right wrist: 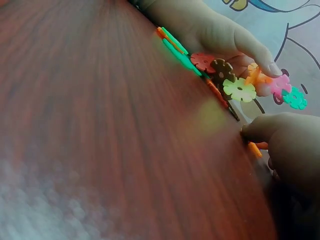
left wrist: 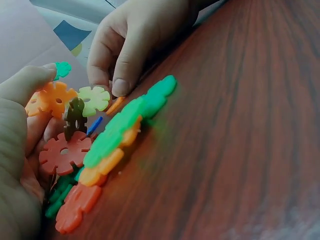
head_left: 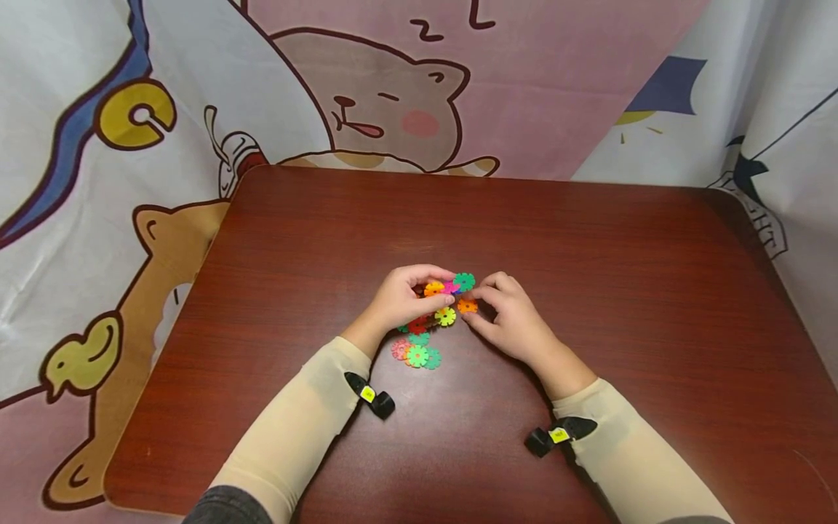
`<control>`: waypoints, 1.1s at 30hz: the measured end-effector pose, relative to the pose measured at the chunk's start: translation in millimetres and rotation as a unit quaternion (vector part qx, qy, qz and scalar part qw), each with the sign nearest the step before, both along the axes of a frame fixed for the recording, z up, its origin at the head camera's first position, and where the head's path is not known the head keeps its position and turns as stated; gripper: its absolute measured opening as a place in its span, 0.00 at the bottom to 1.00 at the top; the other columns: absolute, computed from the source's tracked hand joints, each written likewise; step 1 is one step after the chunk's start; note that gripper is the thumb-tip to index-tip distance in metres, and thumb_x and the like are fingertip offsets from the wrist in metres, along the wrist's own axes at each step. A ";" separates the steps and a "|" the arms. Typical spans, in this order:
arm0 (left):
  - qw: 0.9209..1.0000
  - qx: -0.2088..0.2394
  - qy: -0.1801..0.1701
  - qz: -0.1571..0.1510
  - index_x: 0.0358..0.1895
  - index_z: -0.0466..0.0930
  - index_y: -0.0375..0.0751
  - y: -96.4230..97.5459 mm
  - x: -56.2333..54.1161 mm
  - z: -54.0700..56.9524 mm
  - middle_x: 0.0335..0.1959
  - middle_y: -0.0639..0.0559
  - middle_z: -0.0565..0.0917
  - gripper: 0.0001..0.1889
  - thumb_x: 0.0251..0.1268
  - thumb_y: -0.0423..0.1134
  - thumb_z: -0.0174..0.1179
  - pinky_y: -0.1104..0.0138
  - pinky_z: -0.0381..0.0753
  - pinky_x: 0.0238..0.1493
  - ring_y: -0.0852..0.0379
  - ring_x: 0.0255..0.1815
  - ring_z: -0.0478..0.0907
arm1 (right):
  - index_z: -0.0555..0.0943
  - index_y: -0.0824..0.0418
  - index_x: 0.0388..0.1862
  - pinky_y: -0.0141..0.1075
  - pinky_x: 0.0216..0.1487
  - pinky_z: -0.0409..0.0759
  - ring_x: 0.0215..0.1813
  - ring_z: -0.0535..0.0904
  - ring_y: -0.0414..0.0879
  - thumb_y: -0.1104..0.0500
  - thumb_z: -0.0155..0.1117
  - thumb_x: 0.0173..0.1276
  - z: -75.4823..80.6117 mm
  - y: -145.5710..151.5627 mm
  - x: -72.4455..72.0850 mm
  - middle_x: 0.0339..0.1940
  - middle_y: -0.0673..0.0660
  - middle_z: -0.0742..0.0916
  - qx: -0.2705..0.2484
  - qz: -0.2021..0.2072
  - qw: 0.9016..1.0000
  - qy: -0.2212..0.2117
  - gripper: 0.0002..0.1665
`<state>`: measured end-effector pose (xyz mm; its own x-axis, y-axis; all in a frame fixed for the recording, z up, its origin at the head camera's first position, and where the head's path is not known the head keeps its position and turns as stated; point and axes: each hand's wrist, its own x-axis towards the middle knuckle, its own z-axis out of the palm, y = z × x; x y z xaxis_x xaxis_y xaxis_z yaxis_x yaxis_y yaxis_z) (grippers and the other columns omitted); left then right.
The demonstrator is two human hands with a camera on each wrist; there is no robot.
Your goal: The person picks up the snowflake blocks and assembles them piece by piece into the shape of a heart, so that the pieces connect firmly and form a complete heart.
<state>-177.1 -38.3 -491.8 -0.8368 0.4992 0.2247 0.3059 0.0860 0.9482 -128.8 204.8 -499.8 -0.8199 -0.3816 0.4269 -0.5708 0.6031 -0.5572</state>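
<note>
My left hand (head_left: 401,297) grips a chain of joined plastic snowflake discs between thumb and fingers, raised over the table. In the right wrist view this chain shows a red disc (right wrist: 203,62), a brown disc (right wrist: 223,71), a yellow-green disc (right wrist: 240,90), an orange piece (right wrist: 256,75), a pink disc (right wrist: 280,86) and a green disc (right wrist: 295,98). Just to the right, my right hand (head_left: 513,320) pinches a single orange disc (head_left: 468,306) at table level, its thumb and fingers at the edges. The two hands are slightly apart.
Loose discs lie in a small pile below the left hand, among them a light green disc (head_left: 417,356) and a pink disc (head_left: 400,349). A blue disc (left wrist: 94,126) lies near the right fingers. The brown table (head_left: 622,291) meets printed cloth (head_left: 537,87) behind.
</note>
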 end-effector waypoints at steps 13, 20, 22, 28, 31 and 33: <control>1.000 -0.021 0.019 -0.001 0.56 0.89 0.39 0.2 1.0 0.0 0.46 0.53 0.90 0.16 0.66 0.33 0.74 0.66 0.81 0.36 0.57 0.31 0.80 | 0.85 0.63 0.42 0.48 0.54 0.70 0.51 0.75 0.59 0.62 0.81 0.60 5.7 -2.2 1.9 0.46 0.58 0.82 -0.010 -0.015 0.999 -0.032 0.15; 0.999 -0.031 0.018 0.001 0.55 0.90 0.40 2.3 1.1 -1.0 0.44 0.53 0.90 0.14 0.67 0.33 0.73 0.67 0.81 0.36 0.58 0.31 0.80 | 0.81 0.59 0.35 0.31 0.37 0.75 0.34 0.78 0.46 0.71 0.80 0.59 4.7 0.2 4.2 0.32 0.51 0.84 -0.110 -0.040 0.992 -0.054 0.15; 0.999 -0.035 0.019 0.002 0.55 0.90 0.41 2.7 1.1 -0.9 0.44 0.54 0.90 0.15 0.67 0.34 0.74 0.67 0.80 0.36 0.58 0.30 0.80 | 0.81 0.59 0.33 0.28 0.31 0.74 0.27 0.77 0.44 0.72 0.79 0.60 3.9 0.5 4.8 0.27 0.50 0.83 -0.154 -0.057 0.985 -0.048 0.14; 0.997 -0.065 0.036 0.001 0.57 0.89 0.44 2.9 1.0 -0.2 0.44 0.56 0.90 0.16 0.67 0.37 0.73 0.67 0.79 0.37 0.58 0.32 0.79 | 0.80 0.68 0.30 0.24 0.29 0.75 0.27 0.77 0.42 0.81 0.77 0.56 3.1 -2.3 4.0 0.31 0.61 0.87 -0.271 -0.050 0.961 -0.021 0.15; 0.995 -0.091 0.048 -0.003 0.57 0.90 0.45 2.4 1.4 1.1 0.47 0.57 0.90 0.15 0.68 0.39 0.73 0.67 0.80 0.42 0.60 0.36 0.81 | 0.78 0.72 0.29 0.24 0.32 0.78 0.30 0.80 0.40 0.86 0.73 0.53 7.2 -5.1 4.8 0.33 0.68 0.86 -0.293 -0.046 0.955 -0.011 0.16; 0.994 -0.101 0.048 -0.008 0.58 0.90 0.45 1.8 1.6 1.8 0.46 0.57 0.90 0.15 0.70 0.40 0.71 0.66 0.81 0.44 0.61 0.39 0.82 | 0.77 0.74 0.29 0.24 0.32 0.79 0.31 0.81 0.39 0.87 0.72 0.53 14.2 -8.2 7.1 0.32 0.70 0.86 -0.296 -0.046 0.954 -0.010 0.15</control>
